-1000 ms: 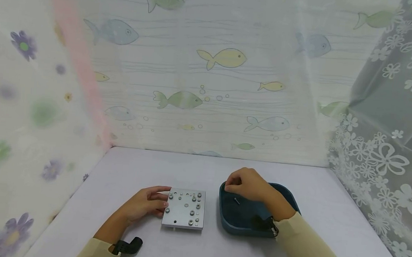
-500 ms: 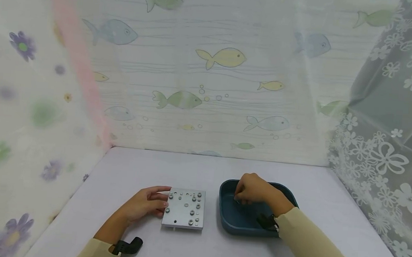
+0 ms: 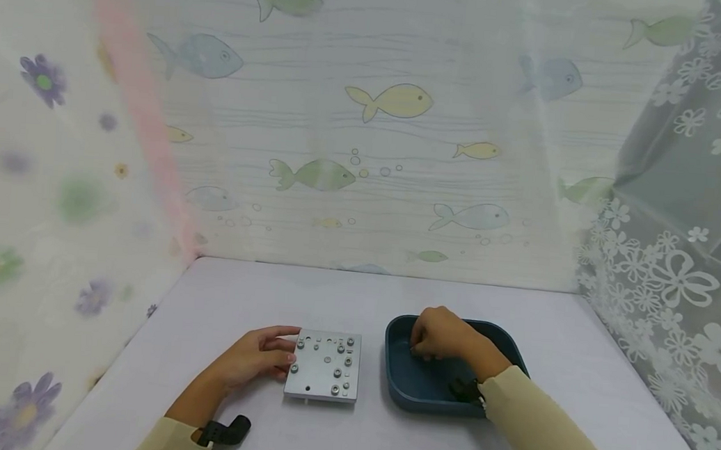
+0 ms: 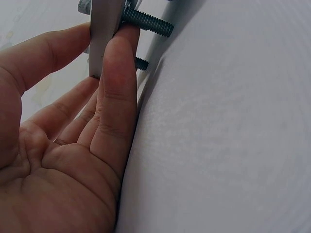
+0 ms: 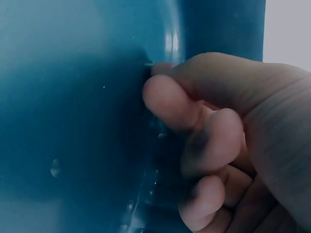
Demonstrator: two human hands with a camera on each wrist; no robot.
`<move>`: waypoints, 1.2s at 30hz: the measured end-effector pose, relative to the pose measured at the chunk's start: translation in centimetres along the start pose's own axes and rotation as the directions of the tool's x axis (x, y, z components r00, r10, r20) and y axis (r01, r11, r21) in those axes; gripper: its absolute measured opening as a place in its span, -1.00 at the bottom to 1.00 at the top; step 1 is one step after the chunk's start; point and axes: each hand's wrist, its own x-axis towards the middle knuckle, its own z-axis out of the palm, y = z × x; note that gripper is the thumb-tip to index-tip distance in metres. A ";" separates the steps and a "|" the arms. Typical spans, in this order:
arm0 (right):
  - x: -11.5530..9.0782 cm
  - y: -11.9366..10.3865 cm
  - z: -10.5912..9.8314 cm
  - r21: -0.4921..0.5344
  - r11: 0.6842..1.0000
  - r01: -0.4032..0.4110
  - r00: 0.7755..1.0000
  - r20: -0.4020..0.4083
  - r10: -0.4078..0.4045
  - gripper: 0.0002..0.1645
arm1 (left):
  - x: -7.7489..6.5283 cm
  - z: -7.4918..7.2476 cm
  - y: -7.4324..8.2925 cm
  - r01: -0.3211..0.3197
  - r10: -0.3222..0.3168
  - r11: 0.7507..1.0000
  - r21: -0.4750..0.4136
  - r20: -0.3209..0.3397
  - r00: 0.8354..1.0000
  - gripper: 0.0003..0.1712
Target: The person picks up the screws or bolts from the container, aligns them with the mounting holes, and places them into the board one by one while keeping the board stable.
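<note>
A square silver metal plate (image 3: 317, 375), set with several socket-head bolts, is in front of me in the head view. My left hand (image 3: 255, 360) grips its left edge, thumb on top and fingers below. In the left wrist view, a threaded bolt (image 4: 150, 23) sticks out of the plate's underside. My right hand (image 3: 447, 334) is down inside a dark blue tray (image 3: 411, 403), thumb and index finger pinched together on a small screw. Only a glint of the screw (image 5: 149, 64) shows at the fingertips; the rest is hidden by the hand.
The plate and tray stand side by side on a white-covered table (image 3: 280, 296), with a gap between them. Behind the table hangs a fish-print curtain (image 3: 367, 135). A black wrist camera (image 3: 229, 430) sits on the left wrist.
My right hand has moved from above the tray's far left rim down to the screw lying inside, which its fingers now cover. The left hand and the plate have stayed put.
</note>
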 end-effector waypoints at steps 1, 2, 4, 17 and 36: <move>0.0 0.0 -0.1 0.010 1.000 0.008 1.000 0.000 -0.008 -0.93 | 0.0 0.0 0.0 0.000 0.000 1.000 0.001 0.000 1.000 -0.17; 0.0 0.0 -0.1 0.023 1.000 0.016 1.000 0.001 -0.016 -0.95 | -0.1 0.0 0.0 0.003 -0.003 1.000 0.002 -0.001 1.000 -0.17; -0.1 0.1 -0.2 0.056 0.998 0.034 0.999 0.001 -0.034 -0.96 | -0.1 0.1 0.0 0.001 -0.001 1.000 0.002 -0.002 1.000 -0.18; -0.5 -2.2 -0.9 0.139 0.977 0.161 0.984 -0.093 -0.149 -0.92 | -0.1 0.1 -0.2 -0.010 0.010 1.000 -0.005 0.001 1.000 -0.17; -0.4 -11.6 3.7 0.217 0.912 0.349 0.934 -0.164 -0.318 -0.93 | -0.1 0.1 0.1 -0.011 0.011 1.000 -0.012 0.011 1.000 -0.16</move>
